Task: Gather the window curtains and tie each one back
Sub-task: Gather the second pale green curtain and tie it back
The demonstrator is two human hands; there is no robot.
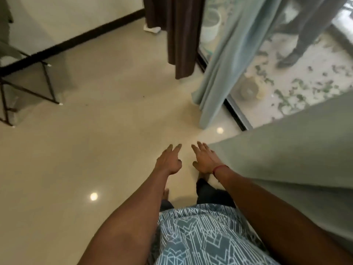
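Blue-and-white line-patterned cotton shirt (200, 236) fills the bottom edge, and both bare forearms reach forward from it. Left hand (169, 161) hangs open over the floor, fingers straight and spread, holding nothing. Right hand (205, 159), a thin red thread (219, 168) at its wrist, is likewise open and empty, its outer edge just beside the free edge of the wide grey-green fabric curtain panel (277, 159); whether skin meets cloth I cannot tell.

That panel looks soft, matte and fairly weighty, not fragile; it should fold easily but slide through a loose grip, so I judge the free vertical edge the place to pinch before bunching the width together. Its long axis most likely runs from a rail out of view down to the floor.

Farther off, a pale blue pleated curtain (225, 64) hangs with folds running lengthwise and hem down on the glossy cream tiled floor (95, 131), beside the black sliding-door track (236, 111). Beyond hangs a dark brown curtain (177, 35), hem just above the floor. Well apart on the left stands a black metal-legged frame (28, 77)
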